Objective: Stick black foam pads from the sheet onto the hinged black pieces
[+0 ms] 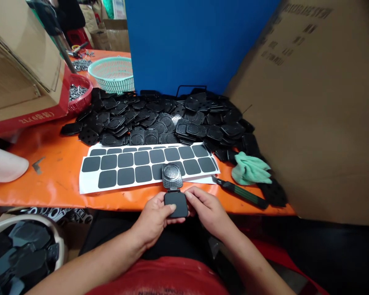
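Between my hands, at the table's front edge, is a hinged black plastic case (172,176), unfolded into two halves. Its far half shows a gridded inside with a round ring; a smooth dark square covers the near half. My left hand (155,215) grips the near half, thumb on top and fingers beneath. My right hand (207,207) pinches that half's right edge between thumb and fingers. Just beyond lies a white sheet of dark square stickers (126,174), on top of another such sheet. The case's far half overlaps the sheet from my viewpoint.
A heap of black plastic pieces (160,119) spreads behind the sheets. A utility knife (241,192) and green cloth (252,169) lie at right, by a large cardboard box (320,114). Left are a white cup (6,164), a red basket (80,98) and a bin of black pieces (60,241).
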### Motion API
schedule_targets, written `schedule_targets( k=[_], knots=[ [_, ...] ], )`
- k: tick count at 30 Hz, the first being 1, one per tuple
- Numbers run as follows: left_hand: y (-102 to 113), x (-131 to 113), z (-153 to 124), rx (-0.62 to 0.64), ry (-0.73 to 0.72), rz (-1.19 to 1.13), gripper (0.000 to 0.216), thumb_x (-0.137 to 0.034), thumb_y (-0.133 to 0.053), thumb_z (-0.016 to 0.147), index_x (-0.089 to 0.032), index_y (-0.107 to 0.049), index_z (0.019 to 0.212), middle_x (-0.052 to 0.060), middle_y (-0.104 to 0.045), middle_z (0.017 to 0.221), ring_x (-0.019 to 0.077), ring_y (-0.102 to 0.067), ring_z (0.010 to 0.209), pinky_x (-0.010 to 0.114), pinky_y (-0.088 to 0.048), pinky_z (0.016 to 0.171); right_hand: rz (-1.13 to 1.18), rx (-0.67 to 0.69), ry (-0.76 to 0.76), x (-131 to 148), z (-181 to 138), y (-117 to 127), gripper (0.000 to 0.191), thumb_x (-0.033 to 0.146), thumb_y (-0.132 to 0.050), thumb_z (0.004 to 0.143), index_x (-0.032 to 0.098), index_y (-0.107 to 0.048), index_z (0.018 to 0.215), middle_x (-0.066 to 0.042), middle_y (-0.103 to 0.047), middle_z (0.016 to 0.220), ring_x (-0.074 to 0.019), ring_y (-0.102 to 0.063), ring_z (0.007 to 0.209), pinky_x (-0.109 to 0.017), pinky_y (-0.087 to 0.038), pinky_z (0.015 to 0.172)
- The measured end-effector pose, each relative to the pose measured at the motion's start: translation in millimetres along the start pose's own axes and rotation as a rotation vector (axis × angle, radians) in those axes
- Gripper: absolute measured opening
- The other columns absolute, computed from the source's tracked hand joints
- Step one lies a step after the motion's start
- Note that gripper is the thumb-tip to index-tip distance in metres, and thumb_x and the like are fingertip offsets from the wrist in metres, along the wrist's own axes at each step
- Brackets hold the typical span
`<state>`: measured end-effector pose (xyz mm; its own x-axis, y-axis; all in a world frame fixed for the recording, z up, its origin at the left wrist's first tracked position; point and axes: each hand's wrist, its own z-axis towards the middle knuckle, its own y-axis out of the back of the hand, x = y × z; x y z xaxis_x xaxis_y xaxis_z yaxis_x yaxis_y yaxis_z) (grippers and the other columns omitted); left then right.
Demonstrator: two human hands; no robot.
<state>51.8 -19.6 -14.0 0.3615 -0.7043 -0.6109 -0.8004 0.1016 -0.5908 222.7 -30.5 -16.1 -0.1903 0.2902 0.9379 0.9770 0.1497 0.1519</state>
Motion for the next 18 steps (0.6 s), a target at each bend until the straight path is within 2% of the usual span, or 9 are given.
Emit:
schedule_targets(
  k=[4,9,14,18],
  knots=[
    [-1,-3,-1,0.006,0.013,-0.036,0.033,-0.024,-0.072,0.073,-0.012,-0.057,0.1,0.012,-0.07,0.095,0.0226,-0.069,0.083,0.032,-0.053,0.072,0.16,-0.012,-0.025,-5,2,-3,0.036,0.053,-0.051,0.09,0.019,-0.058,0.082,0.003,-0.054,0.063,-0.0119,-0.053,0.055,-0.024,-0.043,0.053],
    [-1,-2,2,-0.032,0.019,-0.05,0.03,-0.026,-0.066,0.079,-0.011,-0.058,0.104,0.012,-0.071,0.091,0.0209,-0.07,0.08,0.029,-0.054,0.068,0.196,0.073,-0.021,-4,2,1,0.033,0.048,-0.051,0.092,0.018,-0.059,0.082,0.002,-0.054,0.067,-0.011,-0.052,0.06,-0.024,-0.042,0.056],
    [1,0,2,-0.049,0.002,-0.051,0.031,-0.03,-0.069,0.078,-0.012,-0.058,0.101,0.01,-0.07,0.091,0.0195,-0.069,0.077,0.028,-0.055,0.067,0.113,0.069,0.0,1,0,-1,0.023,0.042,-0.057,0.089,0.02,-0.061,0.089,0.001,-0.06,0.074,-0.0126,-0.056,0.063,-0.024,-0.045,0.06],
    [1,-1,-1,-0.154,-0.064,0.099,0.038,-0.025,-0.08,0.065,-0.013,-0.059,0.095,0.004,-0.069,0.077,0.0152,-0.066,0.064,0.024,-0.053,0.06,-0.087,0.181,0.163,17,-5,-4,0.016,0.028,-0.051,0.093,0.022,-0.065,0.095,-0.001,-0.067,0.085,-0.015,-0.062,0.074,-0.026,-0.049,0.069]
  ],
)
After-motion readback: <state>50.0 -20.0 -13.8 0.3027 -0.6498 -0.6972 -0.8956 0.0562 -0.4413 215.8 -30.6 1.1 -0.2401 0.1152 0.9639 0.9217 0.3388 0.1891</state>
